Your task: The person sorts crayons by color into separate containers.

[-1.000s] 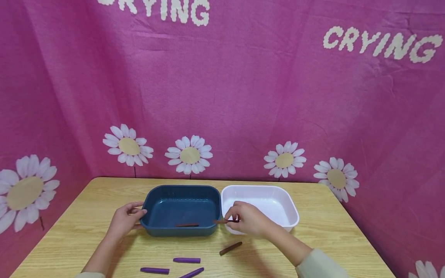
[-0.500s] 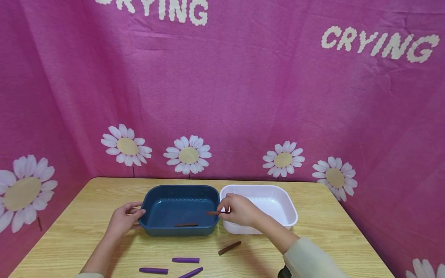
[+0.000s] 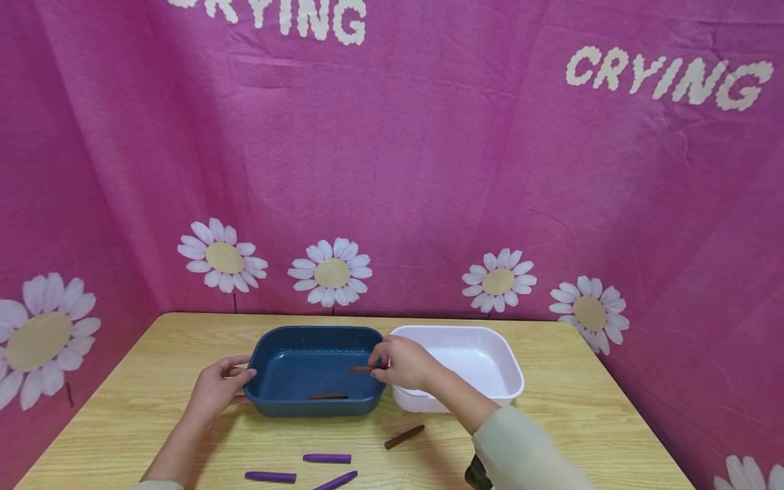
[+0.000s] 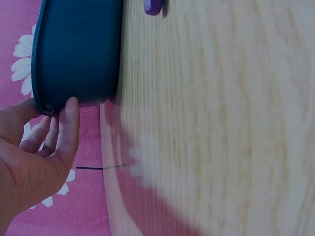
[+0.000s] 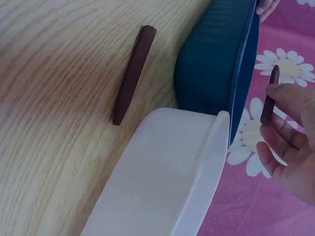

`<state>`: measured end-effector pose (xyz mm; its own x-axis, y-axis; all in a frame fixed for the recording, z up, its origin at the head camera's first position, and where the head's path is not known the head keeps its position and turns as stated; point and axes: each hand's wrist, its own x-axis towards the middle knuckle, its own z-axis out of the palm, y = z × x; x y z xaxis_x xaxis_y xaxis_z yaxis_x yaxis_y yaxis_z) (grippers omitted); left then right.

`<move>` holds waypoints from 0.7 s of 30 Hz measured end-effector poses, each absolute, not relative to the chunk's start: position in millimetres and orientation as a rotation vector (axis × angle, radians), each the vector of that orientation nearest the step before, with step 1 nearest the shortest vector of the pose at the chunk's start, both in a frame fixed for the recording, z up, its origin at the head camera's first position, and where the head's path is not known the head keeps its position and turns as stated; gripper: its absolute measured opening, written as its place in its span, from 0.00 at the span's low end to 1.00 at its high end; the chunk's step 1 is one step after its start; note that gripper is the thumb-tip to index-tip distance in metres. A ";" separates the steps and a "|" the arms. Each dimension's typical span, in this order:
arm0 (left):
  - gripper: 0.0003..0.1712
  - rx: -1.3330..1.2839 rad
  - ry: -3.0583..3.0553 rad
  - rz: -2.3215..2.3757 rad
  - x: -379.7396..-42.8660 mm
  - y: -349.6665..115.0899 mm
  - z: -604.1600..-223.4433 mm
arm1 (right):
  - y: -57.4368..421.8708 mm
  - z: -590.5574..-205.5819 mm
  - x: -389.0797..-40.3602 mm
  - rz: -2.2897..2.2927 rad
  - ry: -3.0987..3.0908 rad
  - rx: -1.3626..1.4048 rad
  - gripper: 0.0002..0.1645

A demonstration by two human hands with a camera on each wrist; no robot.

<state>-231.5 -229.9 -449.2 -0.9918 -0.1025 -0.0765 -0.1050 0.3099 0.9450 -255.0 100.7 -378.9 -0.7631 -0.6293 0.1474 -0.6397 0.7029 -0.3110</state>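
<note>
My right hand [image 3: 407, 361] pinches a brown crayon [image 3: 361, 369] between thumb and fingers, over the right end of a dark blue tub [image 3: 288, 408]. The right wrist view shows that crayon [image 5: 268, 101] held above the rim level. Inside the tub lies another brown crayon [image 3: 327, 396], near its front wall. My left hand [image 3: 216, 386] grips the tub's left end, thumb at the rim and fingers against the outer wall [image 4: 78, 54]. A third brown crayon [image 3: 405, 437] rests on the table in front of the tubs.
A white tub [image 3: 459, 403] stands right beside the blue one, partly covered by my right forearm. Three purple crayons, one of them [image 3: 327, 459] closest to the blue tub, lie near the table's front. Behind the wooden table [image 3: 582, 408] hangs a pink flowered cloth [image 3: 392, 170].
My right hand has carried the brown crayon leftward, from the white tub's near left corner to over the blue tub. The left hand keeps its grip on the blue tub.
</note>
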 end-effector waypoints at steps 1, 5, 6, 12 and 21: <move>0.27 -0.201 2.541 1.833 -231.6 -230.0 -449.2 | 99.3 -379.2 -256.6 0.530 -2.866 1.074 0.05; 0.27 -0.193 2.539 1.839 -232.0 -230.5 -449.0 | 93.5 -381.6 -262.1 0.492 -2.856 1.078 0.05; 0.27 -0.197 2.536 1.843 -232.0 -230.5 -448.9 | 92.0 -382.4 -263.1 0.487 -2.860 1.077 0.05; 0.28 -0.203 2.539 1.848 -231.5 -230.0 -448.6 | 82.1 -385.1 -264.7 0.490 -2.887 1.073 0.05; 0.27 -0.204 2.543 1.836 -231.3 -228.9 -448.4 | 68.6 -392.8 -271.4 0.473 -2.962 0.982 0.06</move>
<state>-231.3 -228.9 -448.4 -0.9916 -0.1059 -0.0746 -0.1042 0.3091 0.9453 -271.4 68.6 -392.8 -0.8064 -0.5859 0.0800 -0.5817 0.7616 -0.2855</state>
